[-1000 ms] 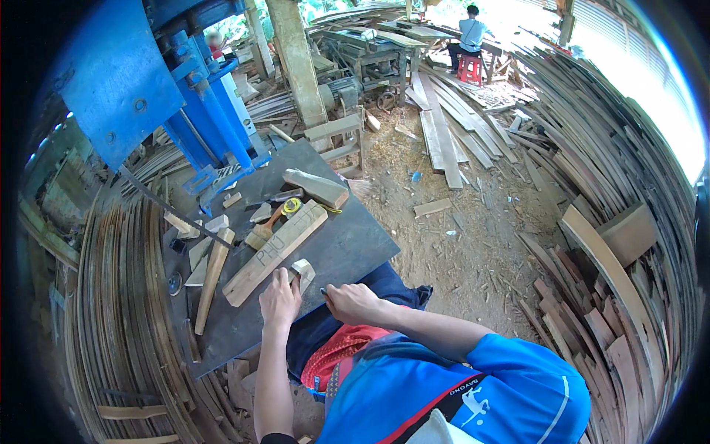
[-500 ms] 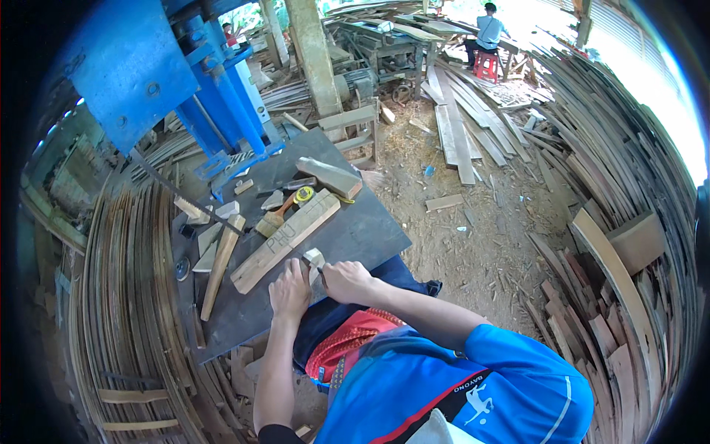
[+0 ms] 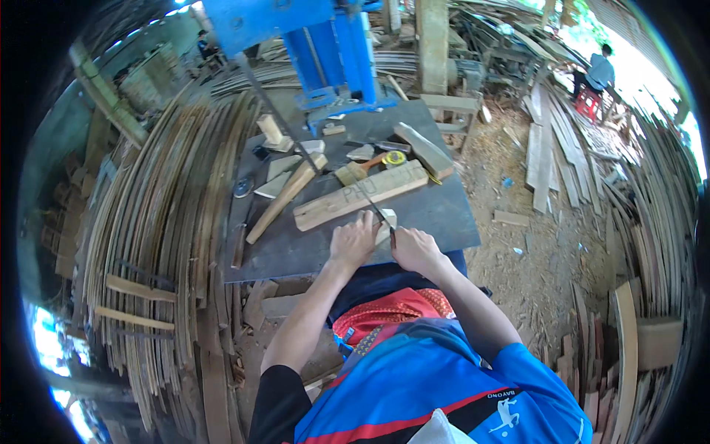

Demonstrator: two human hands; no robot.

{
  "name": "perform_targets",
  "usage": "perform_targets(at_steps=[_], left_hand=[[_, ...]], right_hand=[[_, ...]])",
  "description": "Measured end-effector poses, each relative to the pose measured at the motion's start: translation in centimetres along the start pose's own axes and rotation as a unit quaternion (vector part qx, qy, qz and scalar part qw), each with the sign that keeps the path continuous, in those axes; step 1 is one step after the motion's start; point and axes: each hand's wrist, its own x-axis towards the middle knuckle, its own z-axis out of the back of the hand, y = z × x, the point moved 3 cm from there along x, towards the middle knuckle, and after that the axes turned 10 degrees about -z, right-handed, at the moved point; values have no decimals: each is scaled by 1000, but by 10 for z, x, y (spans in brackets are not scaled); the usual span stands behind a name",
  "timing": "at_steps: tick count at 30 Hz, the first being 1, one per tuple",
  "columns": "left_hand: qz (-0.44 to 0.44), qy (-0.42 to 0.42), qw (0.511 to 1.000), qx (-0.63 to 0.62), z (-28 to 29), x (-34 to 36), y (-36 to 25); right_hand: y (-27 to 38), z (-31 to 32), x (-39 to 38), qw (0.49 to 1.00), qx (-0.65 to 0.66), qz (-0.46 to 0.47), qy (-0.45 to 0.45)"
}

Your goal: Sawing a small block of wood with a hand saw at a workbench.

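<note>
Left hand: gripping small pale block, just to its right. Right hand: clenched round thin dark tool, reaching forward-left. Advisable: block braced firmly, left hand clear of tool, strokes steady.

Small pale wooden block, partly covered by the bare left hand; thin dark blade-like tool, grip concealed inside the bare right hand, exact kind uncertain. Tall blue-painted metal machine, cut off by the upper edge; blue, red and black shirt and white pointed item, both cut off by the lower edge, the latter's kind not determinable. Small black object on the dark flat tabletop, too small to identify; distant seated person in a pale blue shirt, hands too small to make out; far-left figure in dark clothing, blurred
</note>
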Motion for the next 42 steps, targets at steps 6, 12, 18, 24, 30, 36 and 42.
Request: perform_targets(at_steps=[6,12,18,24,30,36,42], left_hand=[[-14,-10,1000,-6,-6,-4,1],[-30,-38,999,-10,-9,-6,6],[-16,-50,997,52,-7,-4,-16],[-39,-52,997,30,-2,-5,-6],[-33,-26,999,0,-9,0,6],[-58,-8,998,15,-5,-2,3],[-20,-7,999,32,1,4,-8]], right_hand=[[1,5,-31,998,-45,17,-48],[1,13,-57,998,-57,-2,-23],[-5,7,-8,1000,-7,7,-29],[-4,-11,-12,995,-35,17,-89],[5,2,-43,998,-28,-5,-55],[-3,10,-55,1000,-11,-12,-9],[-2,-8,3,998,18,27,-47]])
